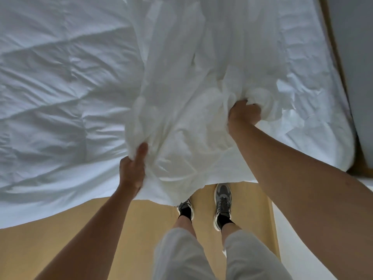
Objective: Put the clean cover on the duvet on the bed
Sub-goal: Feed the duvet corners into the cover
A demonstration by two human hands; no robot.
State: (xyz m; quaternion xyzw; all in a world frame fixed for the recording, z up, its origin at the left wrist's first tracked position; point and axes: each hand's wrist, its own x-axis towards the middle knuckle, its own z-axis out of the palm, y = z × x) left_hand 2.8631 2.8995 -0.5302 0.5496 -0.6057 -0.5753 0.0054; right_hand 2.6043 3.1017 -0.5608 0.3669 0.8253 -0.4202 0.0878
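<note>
**While the cover lay bunched at the near bed edge, both hands were clamped on it**

As seen from the head view, the cover [181, 93] was gathered into a rumpled ridge. Its long axis ran away from the person, from the near edge up across the bed [314, 122]. The left hand [132, 168] was closed on a fold at the near end, thumb up along the cloth. The right hand [245, 115] was fisted into a wad further in and to the right. The hands were held apart, each gripping cover fabric only.

The duvet [60, 87], told by its quilt lines, was spread flat to the left of the ridge, beside the left hand and across from the right. Whether the cover overlapped its edge could not be told. The cover's opening was not seen.

Judged status: early, as no duvet was seen inside the cover. The next move was judged to depend on that leftward offset: the cover would need to be opened and carried left over the duvet, led by the left hand. A tangle in the bunched cloth was judged the main risk.

The near hem hung off the edge over the floor [60, 245], just above the shoes [223, 205].
</note>
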